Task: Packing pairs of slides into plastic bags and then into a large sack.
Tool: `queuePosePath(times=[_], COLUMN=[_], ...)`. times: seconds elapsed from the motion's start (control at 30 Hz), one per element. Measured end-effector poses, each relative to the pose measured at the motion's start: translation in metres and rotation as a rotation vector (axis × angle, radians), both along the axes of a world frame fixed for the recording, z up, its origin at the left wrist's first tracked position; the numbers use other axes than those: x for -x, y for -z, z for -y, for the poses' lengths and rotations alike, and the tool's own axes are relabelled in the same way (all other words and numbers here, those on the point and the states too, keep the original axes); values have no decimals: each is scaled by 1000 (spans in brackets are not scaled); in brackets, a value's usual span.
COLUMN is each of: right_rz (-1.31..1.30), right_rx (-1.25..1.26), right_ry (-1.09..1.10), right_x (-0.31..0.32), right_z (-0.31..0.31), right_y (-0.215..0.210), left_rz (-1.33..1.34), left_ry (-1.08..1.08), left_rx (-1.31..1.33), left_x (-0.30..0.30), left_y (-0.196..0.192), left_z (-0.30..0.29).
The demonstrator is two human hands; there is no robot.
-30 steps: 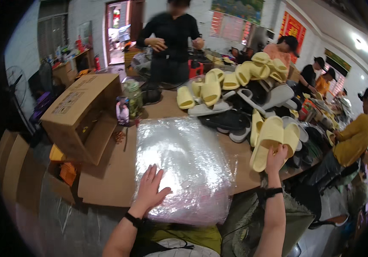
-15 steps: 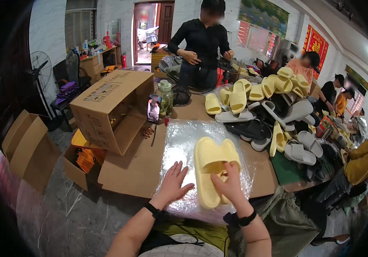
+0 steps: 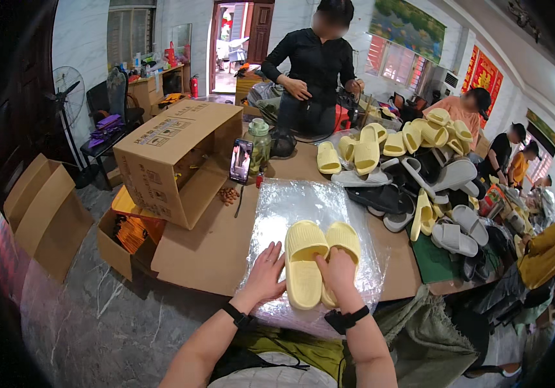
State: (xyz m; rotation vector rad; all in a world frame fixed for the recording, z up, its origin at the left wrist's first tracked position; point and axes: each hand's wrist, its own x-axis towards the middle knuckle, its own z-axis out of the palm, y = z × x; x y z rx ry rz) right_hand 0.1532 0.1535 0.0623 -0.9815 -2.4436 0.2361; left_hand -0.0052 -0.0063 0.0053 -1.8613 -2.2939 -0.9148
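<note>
A pair of pale yellow slide slippers [image 3: 304, 268] lies side by side on a stack of clear plastic bags [image 3: 290, 200], straps pointing away from me. My right hand [image 3: 339, 273] grips the pair where the two meet. Its fingers reach under the strap of the right slipper and are partly hidden there, while its thumb rests at the inner edge of the left one. Flat on the plastic, just left of the slippers, is my left hand [image 3: 266, 275], fingers stretched out and holding nothing.
At the right rises a heap of yellow, grey and black slippers [image 3: 432, 174]. A cardboard box [image 3: 155, 161] on its side, a lit phone [image 3: 240, 160] and a green-lidded jar [image 3: 259, 142] stand on the left. Across the table is a person in black [image 3: 313, 64]; others work farther right.
The slippers have come down onto the plastic and now lie straighter, side by side, with my right hand still on them. My left hand stays flat. The view has shifted slightly.
</note>
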Motion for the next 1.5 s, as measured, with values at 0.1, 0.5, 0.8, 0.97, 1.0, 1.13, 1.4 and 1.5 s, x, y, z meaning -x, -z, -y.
queuePosePath(times=[0.1,0.5,0.8,0.97,1.0,1.13,1.4,1.5], right_rz=[15,-167,-427,-853,-986,-870,-798,-830], right_rx=[81,90,133,368,391,533,256,323], right_ry=[0,311,257,202,181,228,168,165], right_x=[4,-90,-157,-170,-171,-173,-168,-167], right_z=[-11,-33,13,32,31,48,56,56], right_y=[12,23,43,48,53,24,23,28], left_rz=[17,190,355,228,190,108,-106,-69], left_ry=[-25,17,214,262,260,198,286,309], left_rx=[-4,-16,218,328,336,266,41,31], left_x=[-4,6,33,39,38,22,-4,-8], left_y=[-3,-1,-14,-20,-24,-46,-41,-39], left_z=[-1,3,9,5,5,20,25,24])
